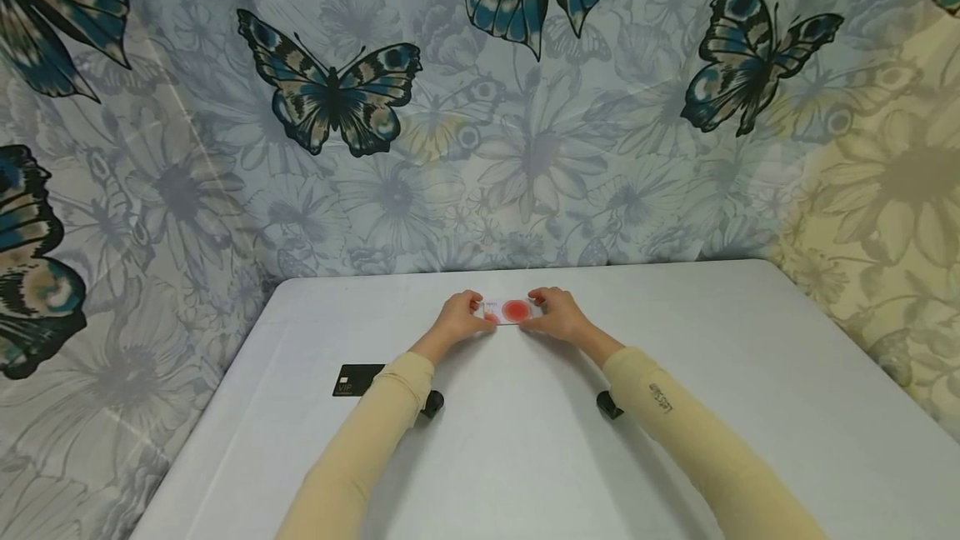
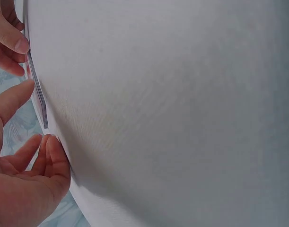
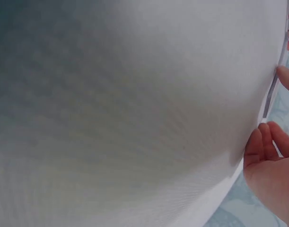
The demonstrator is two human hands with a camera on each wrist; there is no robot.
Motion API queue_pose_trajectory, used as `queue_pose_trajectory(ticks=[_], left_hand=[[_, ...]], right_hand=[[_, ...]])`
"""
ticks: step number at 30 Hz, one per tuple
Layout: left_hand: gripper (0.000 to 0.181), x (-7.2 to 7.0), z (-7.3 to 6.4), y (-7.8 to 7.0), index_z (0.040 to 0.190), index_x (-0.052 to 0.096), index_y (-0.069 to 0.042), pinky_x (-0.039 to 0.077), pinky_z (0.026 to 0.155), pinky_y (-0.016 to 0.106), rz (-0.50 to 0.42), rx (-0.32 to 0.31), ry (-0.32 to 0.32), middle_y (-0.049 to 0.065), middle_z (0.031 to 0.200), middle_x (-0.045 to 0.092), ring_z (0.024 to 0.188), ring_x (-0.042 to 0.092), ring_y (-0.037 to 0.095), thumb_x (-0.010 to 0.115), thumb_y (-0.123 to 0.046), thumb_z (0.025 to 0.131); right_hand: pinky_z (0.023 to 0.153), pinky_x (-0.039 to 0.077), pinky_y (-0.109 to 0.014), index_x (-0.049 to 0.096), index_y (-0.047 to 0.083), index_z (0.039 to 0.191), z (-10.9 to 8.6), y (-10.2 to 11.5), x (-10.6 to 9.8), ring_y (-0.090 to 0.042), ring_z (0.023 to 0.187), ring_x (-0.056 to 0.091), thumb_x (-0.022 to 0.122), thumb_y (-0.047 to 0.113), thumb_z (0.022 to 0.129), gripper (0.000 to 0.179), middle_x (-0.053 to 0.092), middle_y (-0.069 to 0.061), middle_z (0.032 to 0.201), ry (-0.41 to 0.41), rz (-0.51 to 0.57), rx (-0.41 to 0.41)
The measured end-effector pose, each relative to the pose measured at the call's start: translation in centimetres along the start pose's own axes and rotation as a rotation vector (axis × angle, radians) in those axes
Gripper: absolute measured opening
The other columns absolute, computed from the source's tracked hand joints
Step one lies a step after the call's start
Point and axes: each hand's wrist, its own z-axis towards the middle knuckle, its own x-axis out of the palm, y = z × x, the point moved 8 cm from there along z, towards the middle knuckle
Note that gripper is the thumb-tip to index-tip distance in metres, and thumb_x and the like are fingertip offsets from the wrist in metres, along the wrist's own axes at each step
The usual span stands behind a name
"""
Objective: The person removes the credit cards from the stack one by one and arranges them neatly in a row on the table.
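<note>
A small white card (image 1: pixel 515 311) with red circles lies flat near the far edge of the table, between both hands. My left hand (image 1: pixel 454 319) holds its left end, thumb at the near edge and curled fingers toward the far side. At the opposite end my right hand (image 1: pixel 560 315) holds it in the same way. From the left wrist view, the card's edge (image 2: pixel 38 90) shows thin dark and light stripes, like several layers. The fingertips of both hands are low, close to the tabletop. Part of the card's ends is hidden behind the fingers.
A black card marked VIP (image 1: pixel 352 382) lies on the white table (image 1: pixel 517 457), partly covered by the left sleeve (image 1: pixel 360 448). Small black devices (image 1: pixel 432 403) sit under both wrists. Butterfly-patterned cloth (image 1: pixel 450 207) hangs behind the table's far edge.
</note>
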Motion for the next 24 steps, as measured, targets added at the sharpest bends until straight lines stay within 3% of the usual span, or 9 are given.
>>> queue_pose_trajectory(ticks=[9,24], left_hand=[[0.052,0.37,0.05,0.01,0.12,0.06,0.004,0.043,0.094,0.038,0.054,-0.021,0.038,0.014,0.108,0.055,0.102,0.051,0.027,0.081,-0.016,0.077],[0.049,0.24,0.15,-0.04,0.121,0.061,0.003,0.043,0.091,0.037,0.071,0.027,0.028,0.013,0.105,0.055,0.097,0.051,0.025,0.079,-0.019,0.081]], right_hand=[[0.091,0.042,-0.044,0.058,-0.006,0.126,0.3,-0.24,0.32,-0.031,0.101,0.05,0.079,0.024,0.081,0.058,0.058,-0.017,0.112,0.038,-0.019,0.014],[0.085,0.043,-0.04,0.059,-0.004,0.127,0.52,-0.38,0.39,-0.026,0.094,0.048,0.077,0.025,0.083,0.056,0.056,-0.016,0.11,0.07,-0.007,0.027]])
